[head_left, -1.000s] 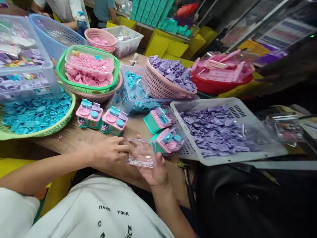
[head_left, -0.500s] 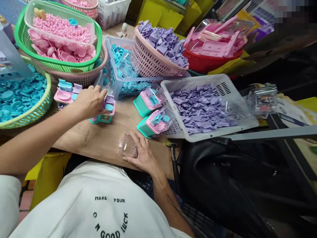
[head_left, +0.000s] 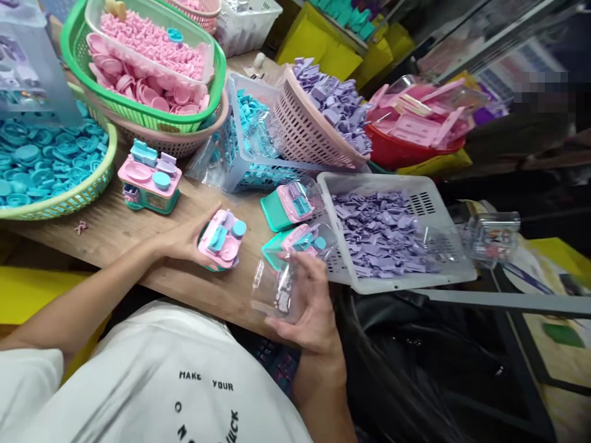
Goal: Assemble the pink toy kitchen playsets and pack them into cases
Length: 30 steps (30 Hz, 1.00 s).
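My left hand (head_left: 187,240) is closed around a small toy kitchen (head_left: 224,240) with a pink top, held tilted so its blue and lilac parts face me. In my right hand (head_left: 314,301) is a clear plastic cover (head_left: 272,286), raised off the table, fingers curved round one side. Another toy kitchen (head_left: 150,181) stands upright at the left on a teal base. Beyond my right hand lie two more on their sides, a toy kitchen with a clear cover (head_left: 289,206) and a partly hidden one (head_left: 298,240).
A white tray of flat lilac pieces (head_left: 397,286) stands at right. Behind are a pink basket of lilac parts (head_left: 305,123), a green basket of pink parts (head_left: 219,80) and a clear blue bin (head_left: 240,175). A yellow-green basket (head_left: 104,175) of blue parts is at left.
My left hand has brought one toy kitchen toward me and tilted it. My right hand has lifted the clear cover off the table. The view has shifted left.
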Motion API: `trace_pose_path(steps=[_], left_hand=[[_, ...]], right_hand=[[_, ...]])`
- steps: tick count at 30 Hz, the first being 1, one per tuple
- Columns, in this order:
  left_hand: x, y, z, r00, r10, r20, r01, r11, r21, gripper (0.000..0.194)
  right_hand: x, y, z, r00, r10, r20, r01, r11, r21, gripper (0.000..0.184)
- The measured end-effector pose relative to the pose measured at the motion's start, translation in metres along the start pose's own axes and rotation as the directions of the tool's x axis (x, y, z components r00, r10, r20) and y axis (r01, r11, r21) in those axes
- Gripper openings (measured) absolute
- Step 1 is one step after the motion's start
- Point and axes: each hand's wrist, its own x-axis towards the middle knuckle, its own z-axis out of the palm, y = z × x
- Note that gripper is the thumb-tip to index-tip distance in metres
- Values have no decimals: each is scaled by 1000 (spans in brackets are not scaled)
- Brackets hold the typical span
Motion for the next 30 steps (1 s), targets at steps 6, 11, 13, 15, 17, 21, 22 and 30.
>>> trace_pose_path(steps=[6, 11, 13, 15, 17, 21, 22, 30], left_hand=[[12, 9, 76, 941, 55, -335, -26, 996, 90, 118], [9, 12, 85, 939, 45, -341, -11, 995, 100, 106], [8, 11, 84, 941, 16, -337, 16, 996, 93, 108], [8, 11, 83, 946, -2, -323, 31, 996, 87, 107], [8, 12, 83, 952, -8, -307, 36, 996, 87, 104], [9, 14, 83, 958, -16, -287, 41, 996, 80, 105], [9, 14, 84, 958, -17, -285, 41, 996, 80, 105], [12, 13, 88, 949, -35, -312, 73, 991, 108, 107]], right_hand=[[59, -36, 6, 980, -158, 121, 184, 951, -249, 93], [77, -30, 6, 951, -107, 290, 210, 912, -353, 94], [78, -27, 5, 939, -78, 334, 198, 918, -344, 92], [79, -23, 4, 929, -76, 362, 201, 925, -322, 89], [78, -18, 4, 926, -98, 364, 214, 931, -295, 89], [75, -8, 5, 939, -131, 317, 223, 935, -275, 91], [75, -6, 5, 942, -134, 308, 223, 934, -278, 90], [82, -7, 3, 923, -184, 339, 295, 903, -312, 88]])
